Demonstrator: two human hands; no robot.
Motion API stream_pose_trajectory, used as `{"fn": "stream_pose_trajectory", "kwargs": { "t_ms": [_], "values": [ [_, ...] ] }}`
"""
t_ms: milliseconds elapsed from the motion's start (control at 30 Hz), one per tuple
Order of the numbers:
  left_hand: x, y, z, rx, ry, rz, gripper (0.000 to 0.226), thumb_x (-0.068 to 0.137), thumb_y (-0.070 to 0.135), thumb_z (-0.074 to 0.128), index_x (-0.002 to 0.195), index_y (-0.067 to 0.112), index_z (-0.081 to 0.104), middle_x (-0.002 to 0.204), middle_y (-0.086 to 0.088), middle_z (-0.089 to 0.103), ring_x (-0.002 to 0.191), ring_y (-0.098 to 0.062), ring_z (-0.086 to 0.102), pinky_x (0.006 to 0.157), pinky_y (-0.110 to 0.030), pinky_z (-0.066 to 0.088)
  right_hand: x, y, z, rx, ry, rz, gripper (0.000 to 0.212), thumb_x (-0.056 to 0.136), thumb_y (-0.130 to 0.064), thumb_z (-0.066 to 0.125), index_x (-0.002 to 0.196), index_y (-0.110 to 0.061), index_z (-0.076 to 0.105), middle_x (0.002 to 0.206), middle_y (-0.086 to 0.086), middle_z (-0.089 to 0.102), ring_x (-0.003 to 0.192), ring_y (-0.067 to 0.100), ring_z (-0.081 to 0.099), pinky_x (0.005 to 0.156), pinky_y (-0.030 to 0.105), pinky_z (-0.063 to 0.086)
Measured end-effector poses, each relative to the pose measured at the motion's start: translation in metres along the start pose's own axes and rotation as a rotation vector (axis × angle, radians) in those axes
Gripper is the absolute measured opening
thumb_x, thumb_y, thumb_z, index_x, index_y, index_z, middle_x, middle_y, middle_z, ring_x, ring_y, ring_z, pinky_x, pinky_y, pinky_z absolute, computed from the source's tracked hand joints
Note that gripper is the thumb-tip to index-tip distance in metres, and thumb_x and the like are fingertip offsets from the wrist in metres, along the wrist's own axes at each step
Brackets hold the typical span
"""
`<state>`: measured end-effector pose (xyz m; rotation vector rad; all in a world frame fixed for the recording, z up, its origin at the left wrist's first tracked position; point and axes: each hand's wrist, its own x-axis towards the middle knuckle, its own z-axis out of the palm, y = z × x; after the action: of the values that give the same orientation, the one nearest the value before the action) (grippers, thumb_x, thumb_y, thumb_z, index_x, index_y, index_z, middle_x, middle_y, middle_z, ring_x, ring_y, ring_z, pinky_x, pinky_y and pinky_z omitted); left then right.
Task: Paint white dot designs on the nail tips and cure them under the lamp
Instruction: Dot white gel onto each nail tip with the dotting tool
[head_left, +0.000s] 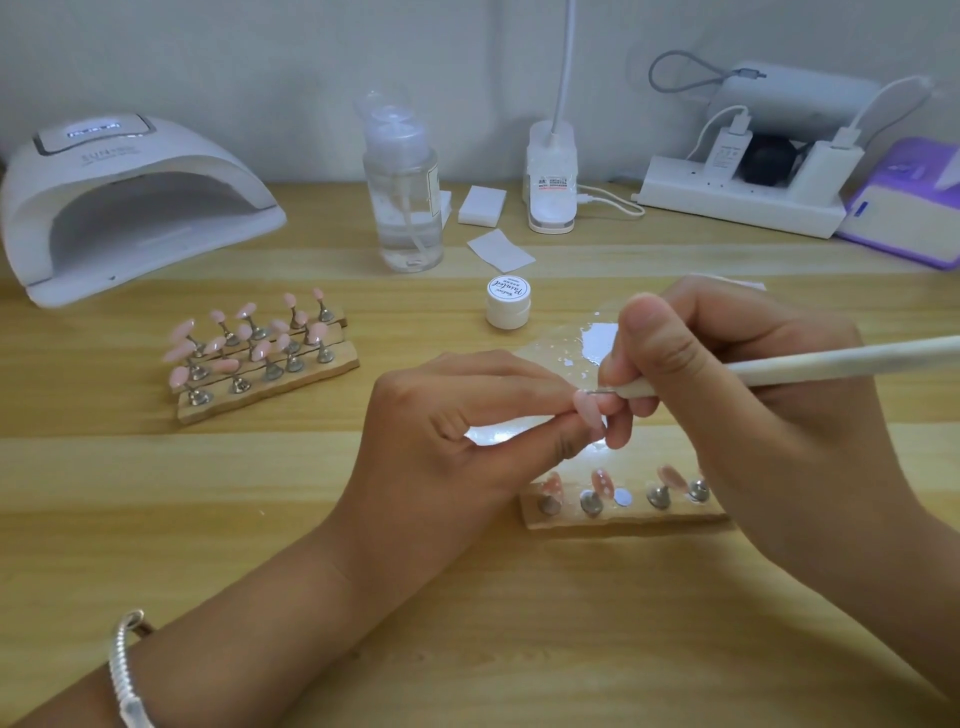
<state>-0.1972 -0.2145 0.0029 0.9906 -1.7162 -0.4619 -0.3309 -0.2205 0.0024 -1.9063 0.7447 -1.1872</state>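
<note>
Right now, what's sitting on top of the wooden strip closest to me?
The wooden strip holds four visible metal stands, three with pink nail tips, and one bare round disc. The right hand covers its right end, so anything there is hidden.

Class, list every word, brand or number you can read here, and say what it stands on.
"SUN", followed by blurred characters: on the white domed curing lamp.
"Painted", in script, with smaller unreadable print beside it: on the lid of the small white round jar.
Too blurred to read: the lit display on the lamp's top, the label on the white clip-lamp base, the print on the white plug-in charger.
</note>
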Motion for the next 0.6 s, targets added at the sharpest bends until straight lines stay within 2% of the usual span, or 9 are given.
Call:
{"fn": "stream_pose_trajectory", "kwargs": {
  "t_ms": [67, 100, 133, 200, 333, 600],
  "values": [
    [0.000, 0.000, -0.001, 0.001, 0.005, -0.026, 0.007, 0.083, 0.011, 0.077, 0.089, 0.012, 0.080, 0.083, 0.004, 0.076, 0.079, -0.011, 0.072, 0.074, -0.032, 0.055, 0.033, -0.006, -0.029, 0.000, 0.055, -0.055, 0.032, 0.094, -0.026, 0.054, 0.070, -0.006, 0.062, 0.059, -0.005, 0.062, 0.052, 0.012, 0.062, 0.057, 0.015, 0.047],
    [0.000, -0.001, -0.002, 0.016, 0.001, -0.029, 0.006, 0.083, 0.011, 0.077, 0.088, 0.012, 0.080, 0.083, 0.005, 0.076, 0.078, -0.010, 0.072, 0.074, -0.031, 0.055, 0.019, -0.016, -0.031, 0.072, 0.044, 0.019, 0.032, 0.094, -0.025, 0.054, 0.070, -0.007, 0.061, 0.059, -0.006, 0.061, 0.052, 0.011, 0.062, 0.057, 0.015, 0.047],
    [0.000, -0.002, -0.002, 0.025, 0.003, -0.019, 0.006, 0.083, 0.011, 0.077, 0.088, 0.012, 0.080, 0.082, 0.005, 0.076, 0.078, -0.009, 0.072, 0.074, -0.030, 0.055, 0.027, -0.010, -0.046, 0.054, 0.090, 0.012, 0.031, 0.094, -0.024, 0.054, 0.070, -0.007, 0.061, 0.060, -0.007, 0.061, 0.052, 0.011, 0.062, 0.057, 0.014, 0.046],
    [0.000, -0.002, -0.002, 0.022, 0.008, -0.010, 0.006, 0.083, 0.011, 0.077, 0.088, 0.012, 0.080, 0.082, 0.005, 0.076, 0.078, -0.010, 0.072, 0.074, -0.031, 0.055, 0.017, -0.005, -0.042, 0.053, 0.074, -0.069, 0.030, 0.095, -0.023, 0.054, 0.070, -0.009, 0.061, 0.060, -0.008, 0.061, 0.053, 0.010, 0.062, 0.057, 0.013, 0.047],
    [0.000, -0.003, -0.001, 0.011, 0.003, -0.006, 0.006, 0.083, 0.009, 0.078, 0.088, 0.011, 0.080, 0.083, 0.004, 0.076, 0.079, -0.010, 0.072, 0.075, -0.031, 0.055, 0.020, -0.007, -0.043, 0.098, 0.053, 0.001, 0.030, 0.094, -0.025, 0.055, 0.071, -0.006, 0.062, 0.060, -0.007, 0.061, 0.053, 0.012, 0.062, 0.056, 0.016, 0.048],
    [-0.001, -0.003, -0.001, 0.008, -0.006, -0.017, 0.007, 0.082, 0.010, 0.078, 0.089, 0.011, 0.080, 0.084, 0.004, 0.076, 0.080, -0.010, 0.073, 0.075, -0.032, 0.056, 0.019, -0.005, -0.043, 0.106, 0.075, 0.006, 0.031, 0.094, -0.025, 0.055, 0.071, -0.006, 0.062, 0.060, -0.005, 0.062, 0.053, 0.013, 0.062, 0.056, 0.018, 0.049]
  ]
}}
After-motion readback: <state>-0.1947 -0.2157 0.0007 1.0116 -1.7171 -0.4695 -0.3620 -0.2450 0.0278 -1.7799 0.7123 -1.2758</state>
